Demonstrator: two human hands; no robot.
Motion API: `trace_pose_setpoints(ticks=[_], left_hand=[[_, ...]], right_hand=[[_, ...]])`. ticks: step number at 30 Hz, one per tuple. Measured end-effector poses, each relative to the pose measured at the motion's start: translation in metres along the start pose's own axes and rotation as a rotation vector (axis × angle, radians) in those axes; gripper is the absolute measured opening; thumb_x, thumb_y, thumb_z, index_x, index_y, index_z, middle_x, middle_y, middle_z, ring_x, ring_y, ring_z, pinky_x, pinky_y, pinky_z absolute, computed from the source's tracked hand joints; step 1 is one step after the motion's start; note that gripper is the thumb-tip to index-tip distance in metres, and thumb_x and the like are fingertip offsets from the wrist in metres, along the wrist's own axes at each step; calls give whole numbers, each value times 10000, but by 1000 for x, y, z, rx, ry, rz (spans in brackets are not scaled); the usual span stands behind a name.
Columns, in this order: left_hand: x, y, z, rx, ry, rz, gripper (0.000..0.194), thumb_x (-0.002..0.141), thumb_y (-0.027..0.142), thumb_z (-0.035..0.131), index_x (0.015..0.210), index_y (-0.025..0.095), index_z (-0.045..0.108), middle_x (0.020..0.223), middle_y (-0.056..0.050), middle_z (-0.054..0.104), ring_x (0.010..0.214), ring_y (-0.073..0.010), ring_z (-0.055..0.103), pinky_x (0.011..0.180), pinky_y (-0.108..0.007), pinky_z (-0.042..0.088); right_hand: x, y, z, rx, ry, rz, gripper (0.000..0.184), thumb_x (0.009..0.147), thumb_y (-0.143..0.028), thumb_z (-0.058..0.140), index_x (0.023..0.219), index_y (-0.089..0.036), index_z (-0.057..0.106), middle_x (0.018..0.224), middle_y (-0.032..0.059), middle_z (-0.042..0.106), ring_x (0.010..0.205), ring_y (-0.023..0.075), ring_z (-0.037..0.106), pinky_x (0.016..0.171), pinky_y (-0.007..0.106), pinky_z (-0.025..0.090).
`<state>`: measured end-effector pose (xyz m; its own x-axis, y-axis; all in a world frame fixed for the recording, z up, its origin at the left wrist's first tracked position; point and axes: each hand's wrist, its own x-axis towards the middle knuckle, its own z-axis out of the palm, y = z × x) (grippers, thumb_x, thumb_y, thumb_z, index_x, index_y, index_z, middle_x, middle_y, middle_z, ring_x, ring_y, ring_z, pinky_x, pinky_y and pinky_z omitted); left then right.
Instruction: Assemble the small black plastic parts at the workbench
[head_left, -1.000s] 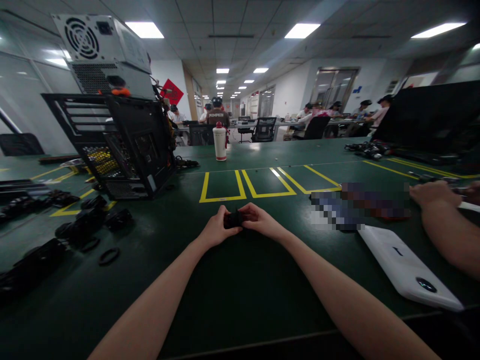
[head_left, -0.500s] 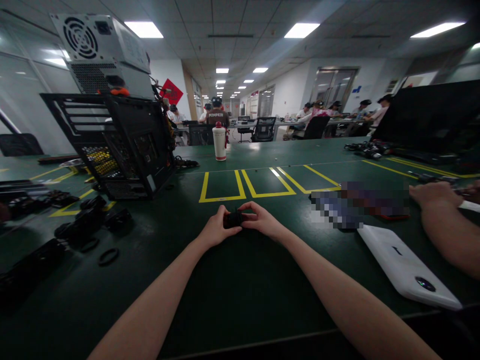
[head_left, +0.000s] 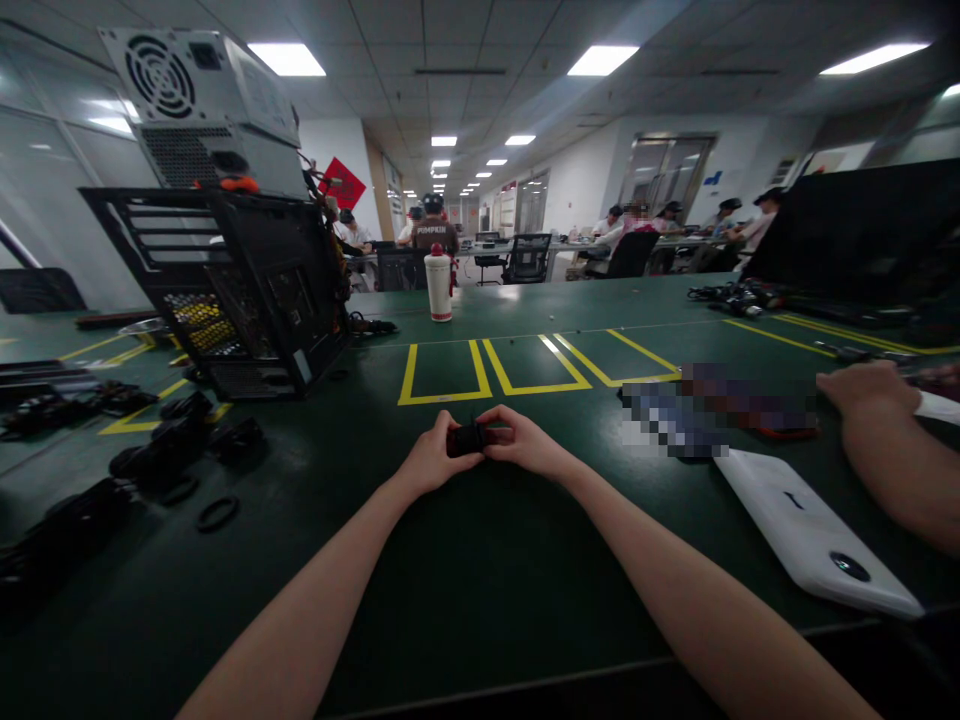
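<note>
Between both hands is a small black part (head_left: 469, 439), dark and partly covered by fingers; its exact kind I cannot make out. My left hand (head_left: 435, 455) grips it from the left, thumb in front and fingers behind. From the other side my right hand (head_left: 525, 440) pinches it with thumb and fingertips. Both hands are low over the green table (head_left: 480, 600), in front of the yellow tape outlines (head_left: 442, 401). To the left lie several black parts (head_left: 161, 440) and a black ring (head_left: 217, 513).
An open computer case (head_left: 255, 290) with power supplies (head_left: 210, 100) on top stands at the left. A white cup (head_left: 439, 290) stands farther back. On the right are a white phone (head_left: 810, 530), blurred-out phones, another person's hand (head_left: 874, 395) and a dark monitor (head_left: 862, 235).
My hands stay in nearly the same place around the black part, with only a slight shift of the fingers. The other person's hand at the right has barely moved.
</note>
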<state>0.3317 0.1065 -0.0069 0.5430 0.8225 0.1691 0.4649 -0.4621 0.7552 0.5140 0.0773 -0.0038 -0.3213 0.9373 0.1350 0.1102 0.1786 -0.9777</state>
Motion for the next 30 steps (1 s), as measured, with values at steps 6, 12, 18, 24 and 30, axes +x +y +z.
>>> trace_pose_setpoints(ticks=[6, 12, 18, 24, 30], left_hand=[[-1, 1, 0, -7, 0, 1, 423, 615, 465, 584, 875, 198, 382, 922, -54, 551, 773, -188, 555, 647, -309, 431], [-1, 2, -1, 0, -3, -12, 427, 615, 464, 584, 883, 197, 386, 926, -60, 550, 779, -189, 551, 649, -314, 431], [-1, 2, 0, 4, 3, -5, 426, 613, 462, 586, 883, 196, 391, 905, -54, 552, 774, -189, 552, 658, -318, 429], [1, 0, 2, -1, 30, -2, 420, 597, 443, 604, 861, 192, 394, 877, -44, 558, 754, -185, 555, 663, -321, 430], [0, 0, 2, -23, 14, -23, 427, 597, 447, 603, 870, 196, 391, 912, -53, 556, 771, -187, 558, 657, -318, 435]], right_hand=[[0, -1, 0, -31, 4, 3, 395, 625, -108, 588, 985, -183, 445, 1021, 43, 533, 991, 184, 533, 858, 388, 426], [-3, -3, 2, 5, 1, -38, 377, 602, -105, 599, 938, -188, 447, 1019, 28, 520, 1021, 183, 514, 890, 389, 394], [-3, -3, 1, 25, 3, -8, 330, 608, -125, 601, 893, -190, 447, 1015, 20, 510, 1006, 181, 520, 872, 377, 408], [0, 2, 0, 63, 46, -11, 342, 607, -143, 606, 900, -191, 437, 991, 16, 526, 958, 176, 547, 855, 378, 422], [1, 5, 0, 2, 58, -21, 438, 610, -90, 583, 1018, -187, 457, 1058, 45, 525, 1027, 168, 506, 922, 373, 371]])
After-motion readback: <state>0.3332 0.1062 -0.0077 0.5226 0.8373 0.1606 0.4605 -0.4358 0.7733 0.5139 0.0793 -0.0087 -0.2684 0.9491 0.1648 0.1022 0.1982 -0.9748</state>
